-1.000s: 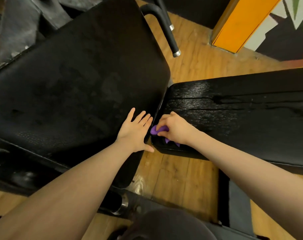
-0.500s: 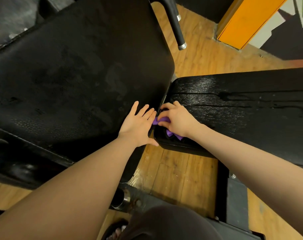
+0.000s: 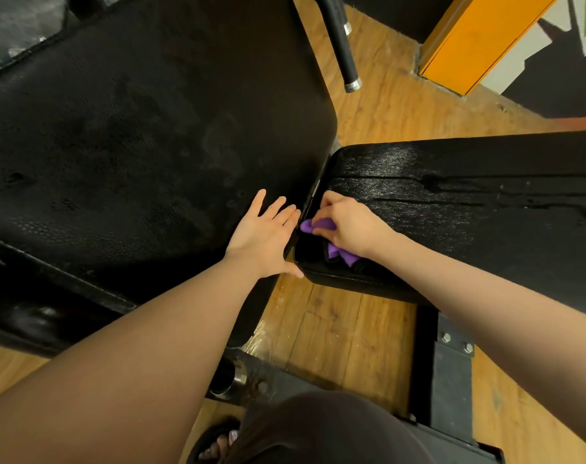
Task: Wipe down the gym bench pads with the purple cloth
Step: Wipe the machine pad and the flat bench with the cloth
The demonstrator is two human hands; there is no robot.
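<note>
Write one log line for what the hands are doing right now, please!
right hand: grips purple cloth on right pad corner | left hand: flat on left pad | step: wiping by the gap

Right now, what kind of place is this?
Probably a gym. There are two black bench pads on a bolted metal frame, a metal handle bar, and a wooden floor.

Both forearms are bare — no sleeves, watch or rings show on the left hand (image 3: 268,234) or right hand (image 3: 348,226). Dark trousers cover the knee (image 3: 321,430) — an open-toed sandal (image 3: 214,442) below.
</note>
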